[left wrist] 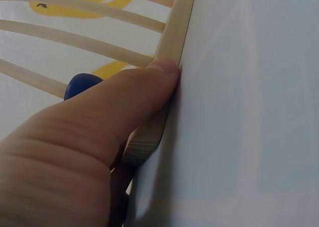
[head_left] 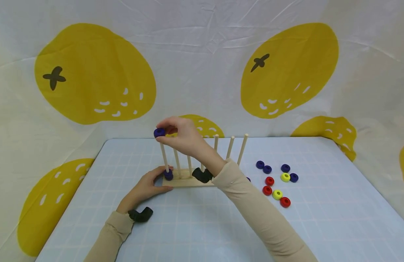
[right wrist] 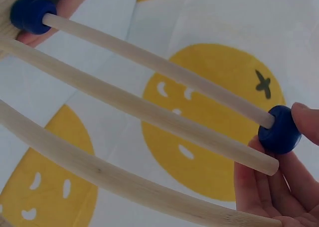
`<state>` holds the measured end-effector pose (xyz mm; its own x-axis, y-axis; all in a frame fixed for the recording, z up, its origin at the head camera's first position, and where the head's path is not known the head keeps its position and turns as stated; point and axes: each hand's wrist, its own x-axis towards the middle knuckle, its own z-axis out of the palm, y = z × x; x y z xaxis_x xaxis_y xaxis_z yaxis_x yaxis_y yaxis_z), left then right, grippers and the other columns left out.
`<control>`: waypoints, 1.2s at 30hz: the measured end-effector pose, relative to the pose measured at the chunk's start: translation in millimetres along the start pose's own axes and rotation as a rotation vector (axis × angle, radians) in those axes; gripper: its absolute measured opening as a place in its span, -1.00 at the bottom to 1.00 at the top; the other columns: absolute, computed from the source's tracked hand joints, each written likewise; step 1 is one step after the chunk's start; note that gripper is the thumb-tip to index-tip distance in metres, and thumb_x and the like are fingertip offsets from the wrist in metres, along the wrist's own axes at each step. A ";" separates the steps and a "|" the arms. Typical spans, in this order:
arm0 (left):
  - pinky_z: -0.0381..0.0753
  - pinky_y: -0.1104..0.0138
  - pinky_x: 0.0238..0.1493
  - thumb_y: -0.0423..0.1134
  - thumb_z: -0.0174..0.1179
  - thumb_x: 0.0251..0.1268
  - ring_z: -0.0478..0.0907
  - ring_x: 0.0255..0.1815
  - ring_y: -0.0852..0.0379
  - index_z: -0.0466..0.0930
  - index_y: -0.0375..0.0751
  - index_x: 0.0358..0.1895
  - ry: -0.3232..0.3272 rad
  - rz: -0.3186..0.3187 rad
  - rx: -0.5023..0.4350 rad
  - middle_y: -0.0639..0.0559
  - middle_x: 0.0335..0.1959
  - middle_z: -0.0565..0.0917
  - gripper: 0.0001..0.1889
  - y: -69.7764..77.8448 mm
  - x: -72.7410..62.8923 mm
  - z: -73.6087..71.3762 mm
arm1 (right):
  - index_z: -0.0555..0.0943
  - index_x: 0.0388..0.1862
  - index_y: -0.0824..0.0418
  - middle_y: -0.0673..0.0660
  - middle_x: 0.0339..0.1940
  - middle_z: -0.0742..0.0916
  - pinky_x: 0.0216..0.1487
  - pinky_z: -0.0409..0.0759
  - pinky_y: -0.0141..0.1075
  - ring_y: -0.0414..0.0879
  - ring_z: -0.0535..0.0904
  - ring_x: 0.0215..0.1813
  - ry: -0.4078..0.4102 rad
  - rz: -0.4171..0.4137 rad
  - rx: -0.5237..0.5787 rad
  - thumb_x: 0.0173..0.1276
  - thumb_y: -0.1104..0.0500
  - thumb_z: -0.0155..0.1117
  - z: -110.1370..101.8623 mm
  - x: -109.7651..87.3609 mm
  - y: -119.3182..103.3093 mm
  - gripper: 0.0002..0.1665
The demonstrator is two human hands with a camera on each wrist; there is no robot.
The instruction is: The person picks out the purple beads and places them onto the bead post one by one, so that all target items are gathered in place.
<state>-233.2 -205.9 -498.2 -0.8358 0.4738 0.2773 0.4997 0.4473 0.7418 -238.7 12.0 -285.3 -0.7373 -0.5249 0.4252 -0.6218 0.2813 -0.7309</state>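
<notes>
My right hand (head_left: pixel 185 135) pinches a blue ring (right wrist: pixel 280 130) between thumb and fingers at the top of the leftmost peg (right wrist: pixel 159 70). In the right wrist view, the peg's tip sits in the ring's hole. Two more blue rings (head_left: pixel 168 175) are stacked at the foot of that peg. My left hand (head_left: pixel 146 187) grips the left end of the wooden peg stand (head_left: pixel 185 182). The left wrist view has its thumb on the front edge of the base; the other fingers are mostly hidden behind the stand. Several upright pegs rise from the base, partly covered by my right arm.
Right of the stand lie several loose rings: blue ones (head_left: pixel 285 168), red ones (head_left: pixel 267 190) and yellow ones (head_left: pixel 277 194). Another blue ring (head_left: pixel 248 179) is partly hidden behind my right sleeve. A pale checked cloth (head_left: pixel 188 229) covers the table, with a fruit-patterned curtain (head_left: pixel 202 72) behind.
</notes>
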 end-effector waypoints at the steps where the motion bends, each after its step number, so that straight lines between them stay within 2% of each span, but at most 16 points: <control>1: 0.30 0.18 0.41 -0.07 0.49 0.11 0.36 0.39 0.01 0.47 -0.04 0.34 0.000 0.001 0.004 0.12 0.31 0.53 -0.31 0.3 -0.2 -0.2 | 0.67 0.01 0.30 0.10 -0.10 0.72 0.01 0.61 -0.39 -0.14 0.63 -0.12 -0.005 0.008 -0.011 0.27 0.26 0.45 0.4 -0.1 0.0 -0.66; 8: 0.31 -0.07 0.38 -0.06 0.48 0.13 0.36 0.40 -0.02 0.45 -0.06 0.36 -0.008 -0.010 0.020 0.09 0.31 0.52 -0.30 0.9 -0.3 -0.2 | 0.67 0.01 0.28 0.09 -0.14 0.74 -0.03 0.61 -0.39 -0.12 0.63 -0.13 -0.036 0.039 -0.068 0.27 0.24 0.45 2.4 0.7 1.5 -0.67; 12: 0.32 -0.02 0.37 -0.14 0.50 0.11 0.38 0.38 -0.05 0.45 -0.09 0.35 0.002 -0.006 0.030 0.04 0.30 0.54 -0.31 3.9 -0.3 0.1 | 0.67 0.01 0.29 0.10 -0.13 0.73 0.03 0.62 -0.28 -0.08 0.64 -0.10 -0.043 0.037 -0.088 0.27 0.24 0.45 2.8 0.9 1.5 -0.66; 15: 0.32 0.04 0.38 -0.23 0.50 0.09 0.39 0.37 -0.09 0.46 -0.17 0.34 0.014 0.000 0.027 -0.03 0.28 0.55 -0.31 12.1 -0.6 -0.5 | 0.67 0.01 0.29 0.10 -0.12 0.73 0.06 0.62 -0.23 -0.06 0.64 -0.08 -0.047 0.036 -0.099 0.27 0.23 0.45 3.1 1.2 1.6 -0.66; 19: 0.29 0.04 0.40 -0.28 0.50 0.09 0.38 0.38 -0.10 0.46 -0.23 0.33 0.010 -0.013 0.012 -0.09 0.29 0.54 -0.32 21.1 -0.7 -1.9 | 0.68 0.00 0.29 0.11 -0.09 0.73 0.06 0.61 -0.30 -0.05 0.63 -0.06 -0.049 0.032 -0.110 0.29 0.22 0.44 3.4 1.6 2.2 -0.68; 25: 0.32 0.01 0.38 -0.08 0.51 0.08 0.40 0.36 0.02 0.46 -0.04 0.32 0.004 -0.031 0.031 0.09 0.26 0.56 -0.31 5.0 -0.5 -1.1 | 0.68 -0.03 0.27 0.12 -0.07 0.73 0.07 0.60 -0.31 -0.09 0.61 -0.06 -0.041 0.015 -0.113 0.31 0.20 0.41 3.4 1.4 2.5 -0.72; 30: 0.33 -0.02 0.38 -0.01 0.50 0.09 0.41 0.36 0.01 0.46 0.01 0.33 0.002 -0.042 0.050 0.11 0.25 0.57 -0.30 1.9 -0.7 -1.0 | 0.69 -0.05 0.27 0.09 -0.09 0.73 0.04 0.59 -0.36 -0.04 0.63 -0.05 -0.032 0.005 -0.103 0.33 0.20 0.40 3.3 1.3 1.8 -0.75; 36: 0.33 -0.03 0.37 0.00 0.51 0.07 0.41 0.36 0.00 0.46 0.03 0.33 0.007 -0.030 0.043 0.13 0.25 0.57 -0.29 0.4 -0.3 -0.7 | 0.69 -0.07 0.31 0.14 -0.11 0.73 0.04 0.59 -0.41 -0.11 0.63 -0.09 -0.014 -0.038 0.009 0.36 0.26 0.34 0.0 0.6 1.7 -0.79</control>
<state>-232.9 -206.4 -497.6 -0.8521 0.4542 0.2599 0.4837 0.4938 0.7227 -240.2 12.1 -286.4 -0.7098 -0.5459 0.4452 -0.6467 0.2544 -0.7191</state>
